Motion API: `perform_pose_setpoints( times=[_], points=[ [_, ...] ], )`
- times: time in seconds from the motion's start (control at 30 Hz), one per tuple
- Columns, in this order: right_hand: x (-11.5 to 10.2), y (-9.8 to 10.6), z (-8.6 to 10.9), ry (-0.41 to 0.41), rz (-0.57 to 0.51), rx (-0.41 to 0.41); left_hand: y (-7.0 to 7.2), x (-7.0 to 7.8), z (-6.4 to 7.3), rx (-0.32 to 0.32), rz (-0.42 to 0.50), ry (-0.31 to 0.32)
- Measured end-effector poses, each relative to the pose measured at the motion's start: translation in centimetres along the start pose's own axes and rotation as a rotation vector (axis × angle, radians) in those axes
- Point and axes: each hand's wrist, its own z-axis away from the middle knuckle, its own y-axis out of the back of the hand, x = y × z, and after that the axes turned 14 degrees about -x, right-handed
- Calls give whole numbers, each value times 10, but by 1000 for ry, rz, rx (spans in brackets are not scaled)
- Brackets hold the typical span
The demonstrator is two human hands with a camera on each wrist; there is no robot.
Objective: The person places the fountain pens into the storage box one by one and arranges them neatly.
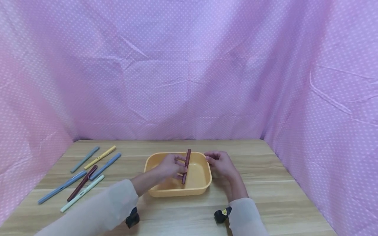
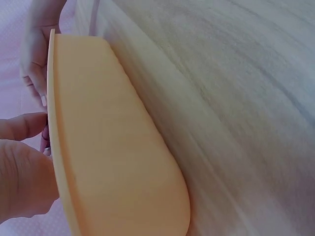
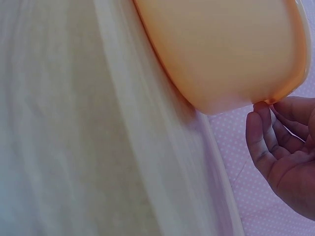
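A dark red pen (image 1: 187, 159) slants over the inside of a yellow-orange plastic tray (image 1: 180, 192). The left hand (image 1: 169, 167) reaches in over the tray's left side and holds that pen with its fingers. In the left wrist view the tray's outer wall (image 2: 108, 132) hides most of the pen. At the tray's right edge the right hand (image 1: 222, 164) pinches the rim between thumb and fingers. The right wrist view shows those fingertips (image 3: 262, 107) at the rim of the tray (image 3: 226, 54).
Left of the tray lie several loose pens: a grey-green one (image 1: 85, 159), a yellow one (image 1: 99, 157), two blue ones, another dark red pen (image 1: 82, 183) and a pale green one (image 1: 82, 193). Pink dotted cloth (image 1: 189, 82) surrounds the wooden table (image 1: 283, 200) at the back and sides.
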Motion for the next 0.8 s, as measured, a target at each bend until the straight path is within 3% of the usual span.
perform_pose_setpoints(
  times=[0.2, 0.47, 0.8],
  points=[
    [-3, -1, 1, 2, -1, 8, -3, -6, -4, -16, 14, -5],
    [-3, -1, 2, 2, -1, 6, -11, -9, -10, -69, 36, 35],
    [-4, -2, 2, -15, 6, 10, -21, -14, -15, -84, 98, 78]
  ],
)
